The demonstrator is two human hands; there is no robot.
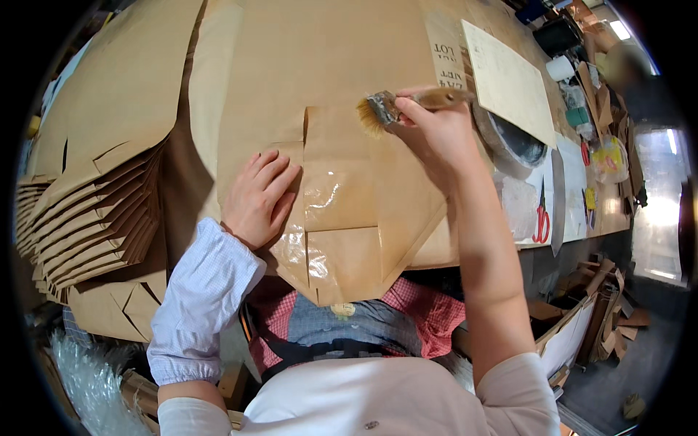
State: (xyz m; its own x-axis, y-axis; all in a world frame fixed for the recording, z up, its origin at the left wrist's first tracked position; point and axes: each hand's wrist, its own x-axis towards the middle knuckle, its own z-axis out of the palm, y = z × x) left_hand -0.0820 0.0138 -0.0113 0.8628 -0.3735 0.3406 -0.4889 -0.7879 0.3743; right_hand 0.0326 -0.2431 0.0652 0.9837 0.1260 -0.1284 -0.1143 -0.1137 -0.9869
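Note:
A large brown paper bag (334, 65) lies flat in front of me, its cut and folded end pointing toward my body. Wet, shiny patches show on the flaps (342, 200) of that end. My left hand (260, 198) rests on the paper left of the flaps, fingers spread and holding nothing. Over the right part of the bag, my right hand (436, 131) grips a wide paintbrush (379, 109) by its wooden handle. The pale bristles point left, above the slit in the paper; whether they touch it I cannot tell.
Stacked brown paper bags (102, 211) fan out at the left. On the right are a round tub (516, 138) partly under a pale board (509, 76), red-handled scissors (542, 221) and a long metal blade (558, 211). Cardboard scraps (618, 320) lie beyond the table's right edge.

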